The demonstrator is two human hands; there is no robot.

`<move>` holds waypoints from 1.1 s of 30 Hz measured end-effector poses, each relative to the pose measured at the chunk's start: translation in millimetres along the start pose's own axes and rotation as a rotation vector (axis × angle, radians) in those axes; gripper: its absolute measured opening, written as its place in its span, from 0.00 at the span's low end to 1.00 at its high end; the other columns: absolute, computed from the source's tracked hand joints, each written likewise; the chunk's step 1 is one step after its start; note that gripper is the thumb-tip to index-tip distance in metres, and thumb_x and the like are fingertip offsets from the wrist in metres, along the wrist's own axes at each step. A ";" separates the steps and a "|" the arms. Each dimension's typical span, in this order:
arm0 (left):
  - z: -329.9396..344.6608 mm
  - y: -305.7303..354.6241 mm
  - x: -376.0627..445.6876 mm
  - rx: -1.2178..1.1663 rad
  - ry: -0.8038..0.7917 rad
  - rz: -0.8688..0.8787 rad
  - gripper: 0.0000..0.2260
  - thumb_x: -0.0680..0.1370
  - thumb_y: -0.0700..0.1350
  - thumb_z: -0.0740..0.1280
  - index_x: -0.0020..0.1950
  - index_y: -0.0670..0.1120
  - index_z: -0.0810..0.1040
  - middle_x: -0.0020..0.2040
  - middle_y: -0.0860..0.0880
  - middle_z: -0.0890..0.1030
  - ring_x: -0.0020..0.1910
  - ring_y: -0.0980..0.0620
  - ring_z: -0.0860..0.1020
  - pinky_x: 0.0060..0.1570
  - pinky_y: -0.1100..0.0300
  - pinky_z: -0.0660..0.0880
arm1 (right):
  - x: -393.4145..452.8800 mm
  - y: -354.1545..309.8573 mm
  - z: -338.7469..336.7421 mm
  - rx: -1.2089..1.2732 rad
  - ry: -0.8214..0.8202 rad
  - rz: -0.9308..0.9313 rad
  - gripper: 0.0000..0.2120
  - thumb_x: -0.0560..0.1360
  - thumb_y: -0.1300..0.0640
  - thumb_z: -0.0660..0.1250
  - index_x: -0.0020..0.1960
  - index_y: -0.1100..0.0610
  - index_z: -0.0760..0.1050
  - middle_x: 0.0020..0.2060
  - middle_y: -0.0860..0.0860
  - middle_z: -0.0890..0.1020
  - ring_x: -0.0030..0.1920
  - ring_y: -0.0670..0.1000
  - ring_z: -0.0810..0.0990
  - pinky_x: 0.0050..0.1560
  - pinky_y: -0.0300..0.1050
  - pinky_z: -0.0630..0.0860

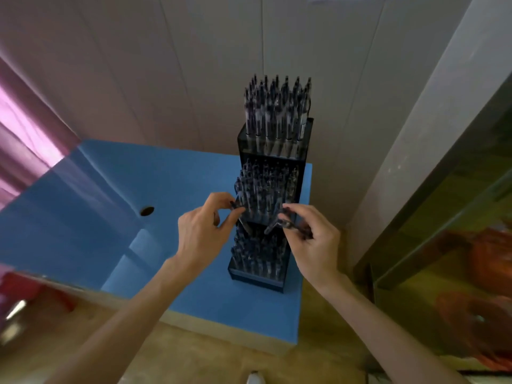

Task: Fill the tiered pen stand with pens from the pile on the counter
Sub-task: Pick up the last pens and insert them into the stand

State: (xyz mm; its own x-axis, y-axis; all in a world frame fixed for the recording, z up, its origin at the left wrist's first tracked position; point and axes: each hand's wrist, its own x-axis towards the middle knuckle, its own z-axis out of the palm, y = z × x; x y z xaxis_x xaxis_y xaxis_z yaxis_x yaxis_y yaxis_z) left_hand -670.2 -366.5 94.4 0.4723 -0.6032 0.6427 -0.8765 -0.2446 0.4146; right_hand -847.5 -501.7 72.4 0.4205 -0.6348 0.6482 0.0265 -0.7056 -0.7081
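Note:
A dark three-tier pen stand (304,151) stands upright on the blue counter (110,217), at its right side by the wall. All three tiers hold several dark pens standing on end. My left hand (202,231) pinches one dark pen (243,220) at the left front of the middle tier, tip pointing down. My right hand (310,239) grips a small bundle of dark pens (285,223) in front of the stand, between the middle and bottom tiers. No pile of pens shows on the counter.
A round hole (147,210) sits in the counter left of the stand. A pink curtain (25,128) hangs at far left. A glass case (457,231) with orange things behind it stands to the right. Pale wall panels rise behind the stand.

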 end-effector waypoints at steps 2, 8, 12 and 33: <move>1.1 -4.5 -0.6 -0.004 0.002 -0.018 0.11 0.79 0.56 0.69 0.56 0.54 0.71 0.31 0.53 0.79 0.21 0.54 0.71 0.23 0.53 0.73 | -0.2 4.0 5.1 -0.031 -0.006 -0.026 0.12 0.78 0.55 0.71 0.56 0.62 0.83 0.49 0.48 0.84 0.41 0.31 0.75 0.44 0.29 0.73; 15.9 -18.2 -6.5 -0.009 -0.107 0.035 0.12 0.76 0.52 0.75 0.54 0.51 0.74 0.44 0.59 0.85 0.24 0.61 0.67 0.25 0.59 0.74 | -5.4 18.5 17.1 -0.226 -0.170 -0.065 0.10 0.77 0.54 0.74 0.56 0.58 0.84 0.50 0.49 0.86 0.41 0.35 0.74 0.43 0.30 0.75; 28.2 -22.0 -14.1 -0.019 -0.190 0.001 0.11 0.77 0.54 0.73 0.52 0.49 0.76 0.44 0.59 0.86 0.23 0.61 0.67 0.25 0.60 0.72 | -14.8 24.8 16.6 -0.265 -0.231 0.020 0.12 0.75 0.57 0.76 0.57 0.57 0.85 0.51 0.50 0.87 0.48 0.47 0.85 0.50 0.44 0.83; 27.5 -45.3 -12.8 -0.092 -0.277 -0.016 0.10 0.76 0.52 0.75 0.48 0.49 0.77 0.44 0.62 0.85 0.25 0.63 0.72 0.27 0.63 0.69 | -1.3 7.3 33.3 -0.595 -0.552 0.095 0.08 0.77 0.52 0.69 0.53 0.50 0.85 0.45 0.46 0.84 0.42 0.51 0.82 0.37 0.45 0.77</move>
State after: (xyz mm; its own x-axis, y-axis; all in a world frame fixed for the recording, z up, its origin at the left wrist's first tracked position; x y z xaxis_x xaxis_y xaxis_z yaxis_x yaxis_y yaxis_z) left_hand -639.1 -368.5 49.7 0.4312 -0.7873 0.4406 -0.8512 -0.1929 0.4882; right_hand -817.6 -495.5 57.1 0.7867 -0.5637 0.2517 -0.4529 -0.8040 -0.3853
